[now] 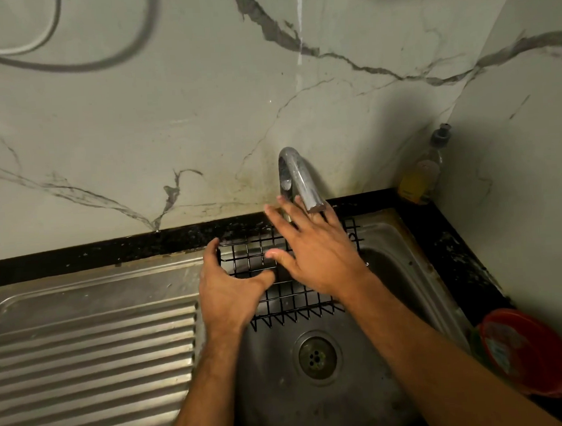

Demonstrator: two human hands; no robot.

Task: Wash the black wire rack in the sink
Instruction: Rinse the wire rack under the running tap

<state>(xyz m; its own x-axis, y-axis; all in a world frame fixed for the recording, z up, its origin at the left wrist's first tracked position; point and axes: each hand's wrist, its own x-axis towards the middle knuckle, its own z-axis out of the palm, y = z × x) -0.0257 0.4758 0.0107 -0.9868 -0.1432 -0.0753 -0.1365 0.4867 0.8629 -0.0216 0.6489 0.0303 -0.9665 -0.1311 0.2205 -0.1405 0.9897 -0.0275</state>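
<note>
The black wire rack [290, 302] lies tilted in the steel sink [394, 252], its far edge leaning near the back rim under the chrome tap [299, 178]. My left hand [228, 288] holds the rack's left edge, fingers curled over the wire and thumb reaching across the grid. My right hand [315, 250] lies flat over the rack with straight, spread fingers, the fingertips just below the tap's spout. I see no water running from the tap. The rack's middle is hidden under my hands.
The sink's drain [317, 355] is uncovered in front of the rack. A ribbed steel drainboard [91, 366] lies to the left. A soap bottle with yellow liquid [422, 174] stands in the back right corner. A red round container [528, 352] sits on the black counter at right.
</note>
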